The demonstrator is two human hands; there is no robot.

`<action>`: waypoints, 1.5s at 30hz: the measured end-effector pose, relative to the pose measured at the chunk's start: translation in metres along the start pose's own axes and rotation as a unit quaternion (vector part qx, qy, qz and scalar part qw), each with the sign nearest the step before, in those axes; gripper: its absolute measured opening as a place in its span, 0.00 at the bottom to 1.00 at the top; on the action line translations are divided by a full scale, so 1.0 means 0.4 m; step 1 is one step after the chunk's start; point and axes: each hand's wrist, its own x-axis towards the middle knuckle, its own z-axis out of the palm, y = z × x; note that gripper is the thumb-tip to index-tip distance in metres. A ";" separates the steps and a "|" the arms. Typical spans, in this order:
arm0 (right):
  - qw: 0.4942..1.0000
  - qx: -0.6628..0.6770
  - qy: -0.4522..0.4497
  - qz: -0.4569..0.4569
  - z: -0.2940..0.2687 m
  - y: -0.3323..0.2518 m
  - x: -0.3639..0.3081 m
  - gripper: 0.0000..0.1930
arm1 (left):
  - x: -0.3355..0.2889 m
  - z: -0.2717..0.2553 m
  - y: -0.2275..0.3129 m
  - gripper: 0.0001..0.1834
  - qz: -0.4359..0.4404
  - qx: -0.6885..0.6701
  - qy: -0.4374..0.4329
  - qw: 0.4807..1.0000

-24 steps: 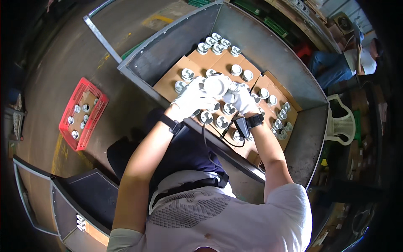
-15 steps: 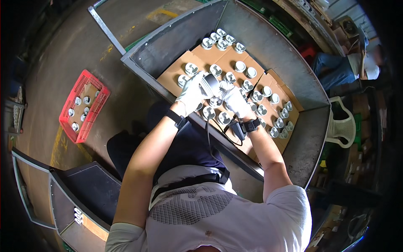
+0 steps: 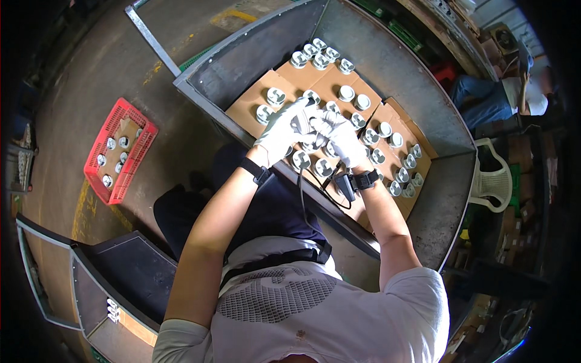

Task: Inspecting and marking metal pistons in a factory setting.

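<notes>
Piston (image 3: 300, 124) turned, more covered | left hand (image 3: 280, 131) gripping it | right hand (image 3: 339, 138) curled at its right, grip unclear

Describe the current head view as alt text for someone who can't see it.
A white-gloved left hand holds a metal part, the right hand close against it, over a grey bin where many round pistons rest on cardboard. At left, a red crate holds more.

White gloves (image 3: 277, 134), silvery parts (image 3: 346, 93), brown cardboard (image 3: 290, 86), red crate (image 3: 128, 174), grey-patterned white shirt (image 3: 363, 317)
</notes>
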 end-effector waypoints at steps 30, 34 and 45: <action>0.973 0.120 0.127 0.147 -0.081 -0.013 0.024 0.18 | 0.005 -0.043 0.007 0.26 0.001 -0.088 -0.021 0.996; 0.975 0.126 0.111 0.146 -0.077 -0.029 0.021 0.18 | -0.013 -0.026 0.019 0.24 0.004 -0.135 -0.029 0.990; 0.990 0.053 0.046 0.121 -0.070 -0.031 0.019 0.17 | 0.037 -0.083 -0.025 0.24 0.131 0.023 -0.012 0.991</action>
